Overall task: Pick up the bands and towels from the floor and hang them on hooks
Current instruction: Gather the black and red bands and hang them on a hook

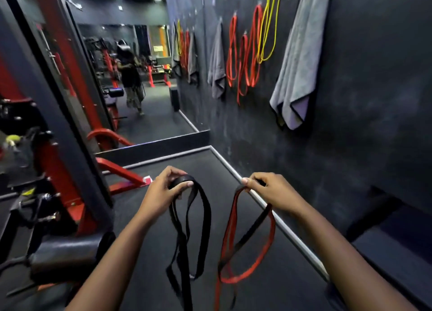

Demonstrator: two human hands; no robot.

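Over the dark rubber floor [152, 217], left hand [161, 193] pinches a flat black resistance band [205, 217], right hand [268, 191] grips a red-and-black flat band [233, 229].

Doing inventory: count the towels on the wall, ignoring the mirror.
2. One large grey towel hangs nearest, right of the yellow bands; a smaller grey towel hangs farther along, left of the red bands. Others may lie outside view.

Both forearms reach forward; left grip [161, 191] pinches black band [206, 217], right grip [271, 191] pinches red band [228, 231].
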